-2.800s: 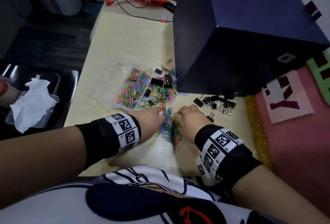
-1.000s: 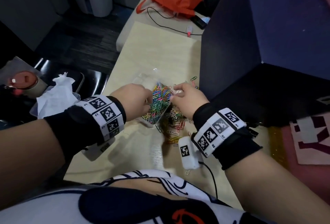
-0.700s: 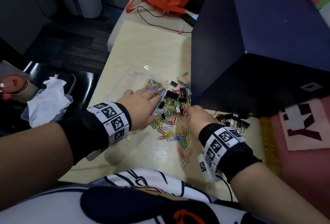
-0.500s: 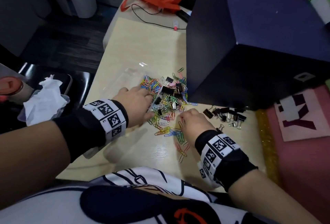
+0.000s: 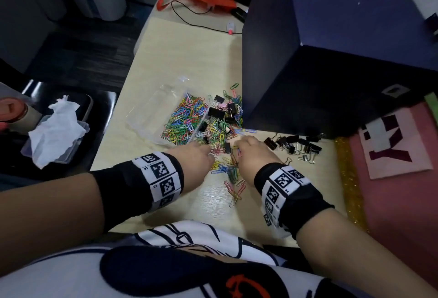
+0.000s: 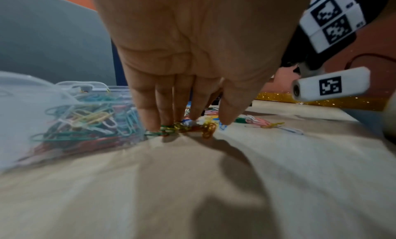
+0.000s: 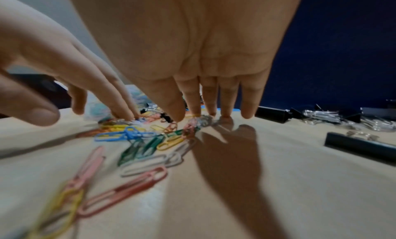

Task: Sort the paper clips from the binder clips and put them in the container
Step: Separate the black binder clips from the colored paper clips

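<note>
Since half a second earlier: left hand (image 5: 198, 159) drawn back off the clear plastic container (image 5: 151, 117) to the near edge of the mixed heap; right hand (image 5: 254, 155) barely shifted. Left hand palm-down, straight fingers (image 6: 150, 110) pressing loose coloured wire paper clips (image 5: 231, 174) against the pale wooden tabletop (image 5: 189, 60), gripping nothing. Right hand likewise flat, fingertips (image 7: 194, 107) resting on clips, nothing pinched. Container on its side just left of the heap, holding a dense layer of coloured paper clips (image 5: 183, 121). Mixed heap of paper clips and black binder clips (image 5: 216, 112) beside the large dark blue box (image 5: 331, 48). Sorted black binder clips with silver handles (image 5: 296, 147) grouped right of the right hand. Fingertips hidden behind knuckles in head view; wrist views blurred, clip outlines smeared near the lens.
</note>
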Motion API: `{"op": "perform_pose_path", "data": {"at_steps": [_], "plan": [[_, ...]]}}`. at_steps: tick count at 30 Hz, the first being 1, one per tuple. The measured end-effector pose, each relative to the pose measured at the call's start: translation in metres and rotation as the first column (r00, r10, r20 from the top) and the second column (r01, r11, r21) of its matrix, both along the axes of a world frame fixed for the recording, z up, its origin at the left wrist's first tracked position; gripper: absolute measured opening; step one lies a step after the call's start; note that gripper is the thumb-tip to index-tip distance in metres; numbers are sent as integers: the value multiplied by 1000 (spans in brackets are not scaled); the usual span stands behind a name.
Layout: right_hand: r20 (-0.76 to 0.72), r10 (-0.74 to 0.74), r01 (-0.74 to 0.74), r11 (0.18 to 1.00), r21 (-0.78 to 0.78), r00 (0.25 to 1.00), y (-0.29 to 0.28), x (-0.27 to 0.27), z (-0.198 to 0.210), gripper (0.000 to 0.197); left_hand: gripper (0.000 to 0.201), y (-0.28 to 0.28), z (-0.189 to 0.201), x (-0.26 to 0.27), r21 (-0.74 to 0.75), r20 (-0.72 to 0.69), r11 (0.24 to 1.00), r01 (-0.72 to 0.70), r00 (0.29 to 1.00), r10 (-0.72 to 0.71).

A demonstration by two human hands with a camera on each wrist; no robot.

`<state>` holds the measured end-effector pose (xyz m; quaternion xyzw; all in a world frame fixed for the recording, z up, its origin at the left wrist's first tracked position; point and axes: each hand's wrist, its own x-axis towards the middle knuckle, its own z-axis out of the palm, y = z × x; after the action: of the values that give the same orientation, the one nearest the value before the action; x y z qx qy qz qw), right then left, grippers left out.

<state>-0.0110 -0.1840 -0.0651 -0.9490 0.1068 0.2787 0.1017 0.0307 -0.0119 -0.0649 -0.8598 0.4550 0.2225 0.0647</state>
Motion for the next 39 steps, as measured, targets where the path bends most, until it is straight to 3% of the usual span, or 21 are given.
{"op": "perform_pose_path", "data": {"at_steps": [3, 7, 10, 15, 19, 22, 26, 29, 31, 34, 39], "plan": [[74, -2, 10, 994, -110, 997, 1, -5, 2, 44, 35, 1, -6, -2, -10, -17, 999, 46, 999, -46], [198, 67, -68, 998, 0, 978, 2, -1, 0, 47, 36, -3, -4, -2, -46, -66, 998, 40, 997, -43], [162, 194, -194, 981, -21, 967, 6, 1, -5, 43, 36, -7, -3, -4, -113, -33, 993, -20, 999, 16], [251, 216, -210, 976, -51, 944, 0, -4, -7, 33, 36, -12, -4, -4, -59, -10, 991, -120, 993, 120], [321, 59, -76, 996, 38, 945, -13, -11, 1, 25, 39, -16, -7, -4, -88, -17, 992, -86, 996, 85], [353, -158, 116, 984, 137, 922, -29, -16, 5, 16, 38, -19, -3, -3, -110, -1, 991, -78, 997, 79], [437, -459, 398, 889, 228, 774, -55, -18, 6, 13, 33, -19, 4, 7, -143, 88, 979, -145, 983, 159], [430, -581, 528, 812, 248, 691, -69, -18, 5, 19, 32, -15, 5, 15, -145, 84, 967, -210, 971, 224], [380, -592, 561, 803, 200, 711, -71, -20, 3, 28, 32, -12, 4, 18, -151, 93, 963, -223, 967, 238], [417, -489, 503, 860, 83, 767, -64, -20, 0, 36, 34, -9, 2, 24, -135, 97, 963, -235, 964, 249], [325, -156, 108, 981, 160, 933, -30, -18, -3, 37, 37, -6, 2, 28, -91, 129, 979, -185, 972, 195]]}}
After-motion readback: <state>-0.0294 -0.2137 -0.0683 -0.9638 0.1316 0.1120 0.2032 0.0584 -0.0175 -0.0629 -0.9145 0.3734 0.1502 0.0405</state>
